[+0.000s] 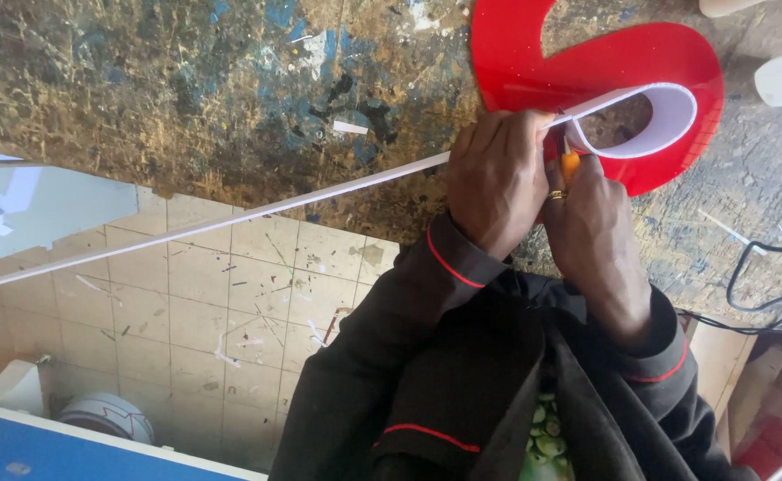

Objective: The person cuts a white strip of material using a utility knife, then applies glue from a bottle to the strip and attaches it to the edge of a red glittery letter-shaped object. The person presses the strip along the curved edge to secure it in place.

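On the paint-stained counter [230, 98], the left hand [498, 178] closes its grip on the white strip [230, 214], whose long axis trails away leftward. The right hand [591, 223] pinches an orange-handled tool [569, 163] against the red acrylic shape [587, 62], just beside it.

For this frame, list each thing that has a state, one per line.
left hand: closed, pressing the white strip down
right hand: closed on the orange tool
orange tool: held against the strip
white strip: partly curved along the red shape, long tail trailing free
red shape: lying flat on the workbench
black cable: loose
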